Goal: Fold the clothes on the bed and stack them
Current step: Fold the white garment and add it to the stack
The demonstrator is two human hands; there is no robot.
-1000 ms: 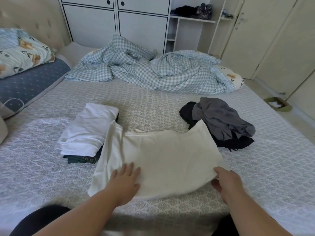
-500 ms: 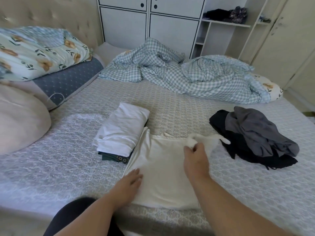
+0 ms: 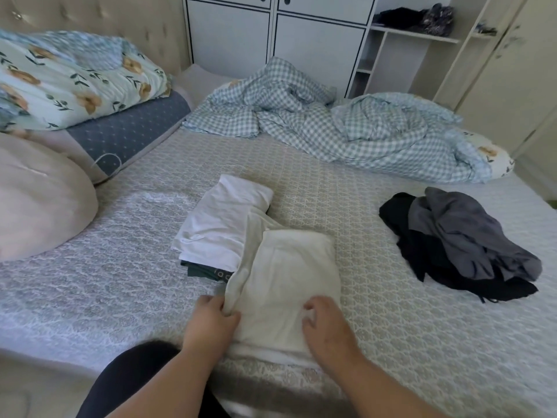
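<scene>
A soft cream shirt (image 3: 286, 282), folded to a narrow rectangle, lies near the near edge of the bed (image 3: 391, 327). The left hand (image 3: 211, 321) pinches its near-left corner; the right hand (image 3: 325, 324) curls on its near-right edge, grip unclear. Its far-left corner overlaps a folded white stack (image 3: 220, 224). A crumpled grey-and-black heap (image 3: 464, 245) sits toward the right edge.

Left of hands: bare bed (image 3: 90, 285), open as far as the round cushion (image 3: 36, 200).
Ahead: folded stack (image 3: 217, 224) touches the cream shirt (image 3: 286, 276).
Right: open strip, then dark clothes pile (image 3: 464, 245).
Far side: rumpled checked blanket (image 3: 346, 128).
</scene>
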